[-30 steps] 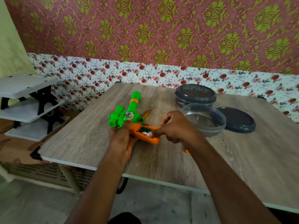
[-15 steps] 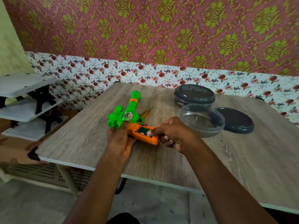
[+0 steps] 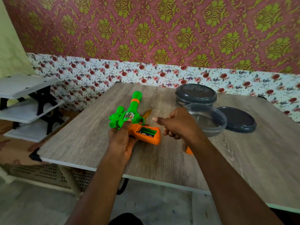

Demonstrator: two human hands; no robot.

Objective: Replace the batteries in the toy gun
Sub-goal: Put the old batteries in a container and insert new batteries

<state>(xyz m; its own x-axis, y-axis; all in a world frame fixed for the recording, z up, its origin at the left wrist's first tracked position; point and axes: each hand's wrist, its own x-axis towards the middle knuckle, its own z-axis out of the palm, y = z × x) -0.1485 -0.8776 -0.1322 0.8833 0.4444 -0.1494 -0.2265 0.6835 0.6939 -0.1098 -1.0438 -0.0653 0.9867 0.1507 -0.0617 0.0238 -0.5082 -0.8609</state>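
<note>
On a wood-grain table (image 3: pixel 81 137), the left hand (image 3: pixel 121 140) is gripping the green-and-orange toy gun (image 3: pixel 129 116) where body meets handle, turning its open battery compartment (image 3: pixel 147 132) upward. Just right, the right hand (image 3: pixel 178 125) is hovering with fingers curled, too blurred to tell whether it is holding anything. The battery swap seems to be underway, and the next move likely calls for seating the cells and then fetching the small orange piece (image 3: pixel 189 151) under that wrist.

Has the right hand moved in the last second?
Yes. The right hand has lifted off the gun's orange grip and gone up and slightly right, toward the clear tub.
</note>
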